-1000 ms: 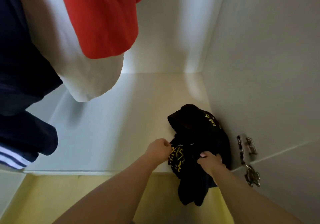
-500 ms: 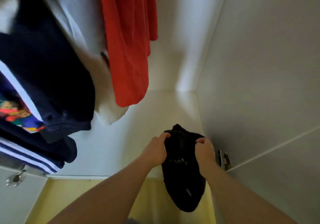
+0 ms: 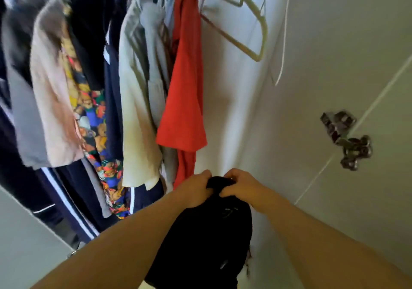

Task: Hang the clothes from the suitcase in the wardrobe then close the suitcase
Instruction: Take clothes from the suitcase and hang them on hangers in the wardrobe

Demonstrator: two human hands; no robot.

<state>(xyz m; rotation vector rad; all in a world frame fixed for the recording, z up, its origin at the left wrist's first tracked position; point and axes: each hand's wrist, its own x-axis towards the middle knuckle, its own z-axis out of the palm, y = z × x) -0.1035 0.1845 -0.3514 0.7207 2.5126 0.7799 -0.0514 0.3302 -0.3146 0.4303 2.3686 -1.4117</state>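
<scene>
- Both grips pinch the bunched top of the black garment (image 3: 207,239): left hand (image 3: 196,186) and right hand (image 3: 239,185) sit side by side, fingers curled into the cloth.
- The garment hangs from them inside the wardrobe (image 3: 334,65), just below the red shirt (image 3: 185,101).
- Advice: spread the cloth, find the collar, hold on with one hand, and reach the other up to the empty hanger (image 3: 247,21).

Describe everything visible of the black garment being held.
The black garment is soft dark fabric, bunched and hanging limp below both fists. The left hand and right hand grip its gathered top edge, close together. Faint pale marks show on its front. It hangs right of the red shirt, before the white wardrobe wall.
</scene>
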